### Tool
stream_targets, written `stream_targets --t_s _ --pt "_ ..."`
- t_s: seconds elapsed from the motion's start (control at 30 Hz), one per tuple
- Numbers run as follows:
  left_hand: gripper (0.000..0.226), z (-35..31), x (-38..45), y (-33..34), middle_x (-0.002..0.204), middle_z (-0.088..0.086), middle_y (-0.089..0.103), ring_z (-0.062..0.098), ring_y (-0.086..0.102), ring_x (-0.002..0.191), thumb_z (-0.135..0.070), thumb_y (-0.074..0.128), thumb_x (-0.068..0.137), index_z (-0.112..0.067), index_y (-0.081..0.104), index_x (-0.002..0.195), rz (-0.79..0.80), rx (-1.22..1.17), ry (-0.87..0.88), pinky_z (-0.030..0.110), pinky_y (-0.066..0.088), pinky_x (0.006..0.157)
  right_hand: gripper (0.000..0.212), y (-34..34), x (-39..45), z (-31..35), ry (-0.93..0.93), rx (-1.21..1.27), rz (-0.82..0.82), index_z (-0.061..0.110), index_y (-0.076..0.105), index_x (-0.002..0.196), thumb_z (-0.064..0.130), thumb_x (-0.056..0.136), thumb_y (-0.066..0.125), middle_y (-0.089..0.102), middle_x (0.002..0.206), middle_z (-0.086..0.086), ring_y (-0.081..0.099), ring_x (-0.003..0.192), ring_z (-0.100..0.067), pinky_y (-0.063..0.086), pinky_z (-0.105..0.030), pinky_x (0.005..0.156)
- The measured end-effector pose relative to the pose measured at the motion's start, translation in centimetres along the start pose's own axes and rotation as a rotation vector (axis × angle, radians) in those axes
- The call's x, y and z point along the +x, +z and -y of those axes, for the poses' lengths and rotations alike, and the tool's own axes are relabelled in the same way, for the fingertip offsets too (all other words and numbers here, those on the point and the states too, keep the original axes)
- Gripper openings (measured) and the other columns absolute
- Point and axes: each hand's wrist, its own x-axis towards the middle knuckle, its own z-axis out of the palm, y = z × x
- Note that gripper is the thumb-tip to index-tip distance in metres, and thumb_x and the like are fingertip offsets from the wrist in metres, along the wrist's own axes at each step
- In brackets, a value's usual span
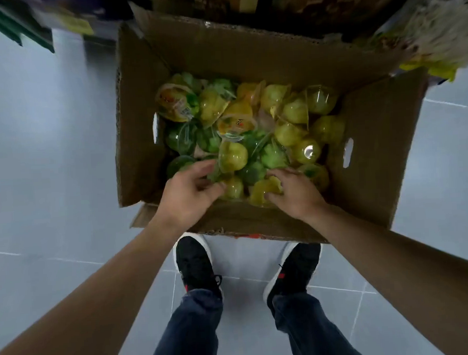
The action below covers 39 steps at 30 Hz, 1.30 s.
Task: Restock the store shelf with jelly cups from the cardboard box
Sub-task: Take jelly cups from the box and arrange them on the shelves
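An open cardboard box (375,148) stands on the floor below me, filled with several clear jelly cups (290,133), yellow and green, lying jumbled. Both hands reach into its near side. My left hand (187,193) curls its fingers and thumb round a green jelly cup (214,176) at the near left of the pile. My right hand (296,191) grips a yellow jelly cup (263,190) next to it, fingers over the top and thumb underneath. The shelf (313,7) is dark and blurred at the frame's top, behind the box.
Packaged goods (436,25) hang over the box's far right corner, and green items (16,28) are at the top left. The box flaps stand up all round. My two black shoes (195,263) stand on grey floor tiles (50,159) just in front of the box.
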Motion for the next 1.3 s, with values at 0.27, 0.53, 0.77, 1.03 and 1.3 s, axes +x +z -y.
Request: stream_targets --t_s 0.27,0.53,0.77,1.03,1.3 --pt "0.045 2.7 4.3 0.9 0.111 -0.027 0.058 0.003 0.06 0.112 -0.018 0.073 0.089 -0.047 0.056 0.119 0.067 -0.073 0.014 0.021 0.048 0.097 0.058 4.2 4.5 -1.1 -0.015 -0.167 0.074 0.027 0.051 0.14 0.044 0.088 0.068 0.053 0.142 -0.006 0.049 0.127 -0.029 0.035 -0.032 0.107" --pt "0.065 1.6 3.0 1.0 0.134 -0.01 0.058 0.006 0.057 0.119 -0.022 0.078 0.084 -0.026 0.051 0.142 0.089 -0.003 0.074 0.02 0.047 0.098 0.051 1.0 0.8 -0.5 0.084 0.499 -0.091 0.034 0.059 0.132 0.029 0.084 0.076 0.064 0.129 0.002 0.059 0.118 -0.015 0.046 -0.035 0.106" --pt "0.103 -2.0 0.4 3.5 0.153 -0.013 0.038 -0.001 0.034 0.141 -0.029 0.088 0.071 -0.03 0.029 0.155 0.16 0.058 0.345 0.032 0.038 0.115 0.063 -2.5 -4.2 2.5 0.155 1.571 -0.037 0.015 0.055 0.137 0.025 0.077 0.069 0.062 0.133 -0.008 0.059 0.124 -0.026 0.047 -0.051 0.104" --pt "0.097 -2.8 0.8 2.6 0.143 -0.003 0.047 0.006 0.047 0.131 -0.035 0.085 0.067 -0.022 0.036 0.15 0.013 0.124 0.436 0.029 0.049 0.103 0.055 -3.2 -3.3 4.6 0.125 1.549 0.047 0.017 0.057 0.135 0.031 0.082 0.066 0.063 0.131 -0.009 0.061 0.119 -0.022 0.051 -0.041 0.099" --pt "0.098 2.4 4.8 -2.0 0.134 -0.003 0.054 0.014 0.055 0.123 -0.036 0.088 0.062 -0.031 0.038 0.146 -0.192 0.133 0.238 0.042 0.053 0.1 0.066 -0.8 3.9 6.1 -0.234 0.199 -0.356 0.029 0.026 0.154 0.028 0.097 0.058 0.019 0.162 0.004 0.016 0.149 -0.017 0.018 -0.032 0.119"
